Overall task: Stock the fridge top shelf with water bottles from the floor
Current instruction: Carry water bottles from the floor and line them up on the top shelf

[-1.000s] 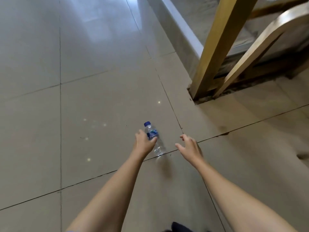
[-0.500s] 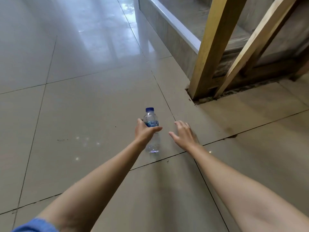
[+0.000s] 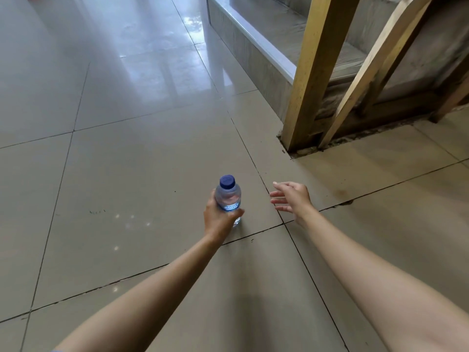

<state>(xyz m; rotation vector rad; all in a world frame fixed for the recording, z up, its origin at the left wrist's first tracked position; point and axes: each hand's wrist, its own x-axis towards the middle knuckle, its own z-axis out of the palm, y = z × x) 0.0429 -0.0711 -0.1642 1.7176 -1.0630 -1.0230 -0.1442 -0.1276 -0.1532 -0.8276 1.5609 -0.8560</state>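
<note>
The water bottle is a small clear one with a blue cap and a blue label round its lower body. It stands upright, its long axis vertical, cap uppermost and tipped slightly towards the camera, with the label facing the viewer. The left hand has its grip closed round the lower half, thumb across the front below the label and fingers behind. The base is largely hidden by the thumb, so I cannot tell whether it rests on the floor or hangs just above it.

The right hand is near the bottle on its right, not touching it. Its grip is open, with the fingers spread and pointing towards the bottle, and it holds nothing.

Beyond, the glossy tiled floor runs to a raised ledge and slanted wooden posts at the upper right.

As for progress, I judge this the pick-up stage for this bottle. The bottle is in hand, but no fridge or shelf shows here. The carry and the placing on the top shelf remain, and how many bottles are already stocked cannot be read from this view.
</note>
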